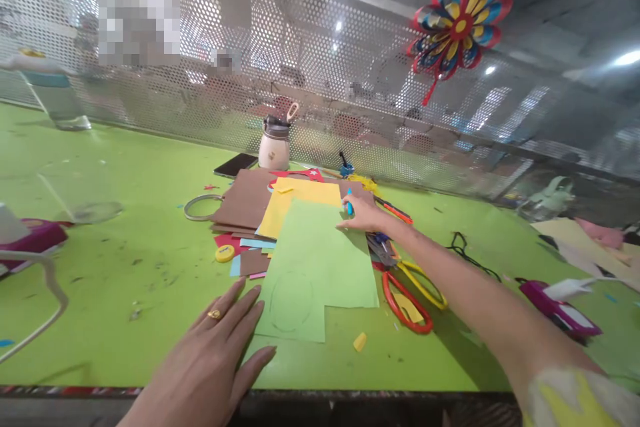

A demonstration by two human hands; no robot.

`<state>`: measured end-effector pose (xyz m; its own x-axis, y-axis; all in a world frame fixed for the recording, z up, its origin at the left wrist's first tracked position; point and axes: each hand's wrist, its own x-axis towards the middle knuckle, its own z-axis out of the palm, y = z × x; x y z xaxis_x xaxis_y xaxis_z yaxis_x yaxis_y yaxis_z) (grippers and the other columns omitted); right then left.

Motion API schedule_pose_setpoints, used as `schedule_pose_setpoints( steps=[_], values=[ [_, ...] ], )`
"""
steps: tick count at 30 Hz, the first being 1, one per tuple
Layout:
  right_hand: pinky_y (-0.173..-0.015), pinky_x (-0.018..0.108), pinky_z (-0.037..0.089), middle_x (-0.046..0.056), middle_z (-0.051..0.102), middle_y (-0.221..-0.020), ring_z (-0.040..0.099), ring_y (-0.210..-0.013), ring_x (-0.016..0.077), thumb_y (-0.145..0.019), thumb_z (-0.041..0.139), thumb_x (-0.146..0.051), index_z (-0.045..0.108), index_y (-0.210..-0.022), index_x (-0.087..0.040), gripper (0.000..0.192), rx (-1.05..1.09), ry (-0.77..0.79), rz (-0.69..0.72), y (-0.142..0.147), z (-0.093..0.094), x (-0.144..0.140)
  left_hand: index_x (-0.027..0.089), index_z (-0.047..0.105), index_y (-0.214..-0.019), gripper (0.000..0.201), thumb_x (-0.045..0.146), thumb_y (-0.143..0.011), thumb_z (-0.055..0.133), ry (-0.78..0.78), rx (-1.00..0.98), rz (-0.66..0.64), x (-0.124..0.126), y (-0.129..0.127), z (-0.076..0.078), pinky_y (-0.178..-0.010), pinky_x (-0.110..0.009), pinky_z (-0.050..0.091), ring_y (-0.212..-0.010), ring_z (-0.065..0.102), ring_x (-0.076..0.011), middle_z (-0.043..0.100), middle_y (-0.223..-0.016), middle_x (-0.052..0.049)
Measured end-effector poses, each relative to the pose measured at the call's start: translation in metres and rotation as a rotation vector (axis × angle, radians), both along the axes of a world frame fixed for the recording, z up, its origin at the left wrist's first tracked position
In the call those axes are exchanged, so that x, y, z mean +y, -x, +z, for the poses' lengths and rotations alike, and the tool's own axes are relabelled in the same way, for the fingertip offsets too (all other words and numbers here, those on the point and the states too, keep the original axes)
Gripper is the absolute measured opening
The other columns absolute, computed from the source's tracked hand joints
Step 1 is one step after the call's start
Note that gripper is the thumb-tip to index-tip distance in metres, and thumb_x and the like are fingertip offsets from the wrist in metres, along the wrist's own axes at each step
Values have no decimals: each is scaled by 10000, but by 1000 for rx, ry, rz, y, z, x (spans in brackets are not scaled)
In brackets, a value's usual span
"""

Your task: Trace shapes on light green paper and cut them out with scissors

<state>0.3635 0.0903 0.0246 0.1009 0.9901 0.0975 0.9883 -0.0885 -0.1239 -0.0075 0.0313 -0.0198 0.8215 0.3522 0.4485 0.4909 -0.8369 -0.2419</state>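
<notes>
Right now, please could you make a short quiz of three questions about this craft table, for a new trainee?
1. True or false: the left hand lies flat, fingers resting on the edge of the green paper sheet.
2. What does the right hand hold at the far edge of that sheet? A) a blue pen B) a glue bottle C) a ruler
3. Which shape is drawn on the green sheet near the left hand?

Key: 1 true. 2 A. 3 a pencilled circle.
</notes>
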Motion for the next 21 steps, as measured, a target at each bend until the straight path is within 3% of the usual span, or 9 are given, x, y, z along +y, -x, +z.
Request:
schedule_pose_setpoints(
  steps=[4, 12, 21],
  values=[
    [-799, 432, 539, 79, 610, -1183, 635, -965, 228, -914, 583, -281, 566, -1179, -173, 287, -10, 126, 99, -11, 1, 25, 83, 640, -1174, 533, 490, -864, 491, 43, 5, 27, -4, 0, 3, -854, -489, 566, -1197, 524, -382, 606, -1268, -158],
    [-793, 430, 542, 79, 611, -1178, 638, -959, 228, -913, 586, -279, 563, -1182, -169, 292, -7, 287, 219, -26, 11, 42, 88, 611, -1207, 502, 453, -894, 465, 226, 5, 64, -10, -3, 8, -968, -519, 487, -1291, 419, -376, 579, -1314, -150],
    [-815, 438, 534, 79, 603, -1201, 629, -985, 233, -914, 583, -273, 570, -1178, -178, 280, 15, 235, 248, -19, 34, 36, 80, 602, -1199, 489, 441, -905, 450, 303, -6, 83, -12, -4, 10, -985, -532, 461, -1295, 415, -374, 571, -1317, -174]
  ],
)
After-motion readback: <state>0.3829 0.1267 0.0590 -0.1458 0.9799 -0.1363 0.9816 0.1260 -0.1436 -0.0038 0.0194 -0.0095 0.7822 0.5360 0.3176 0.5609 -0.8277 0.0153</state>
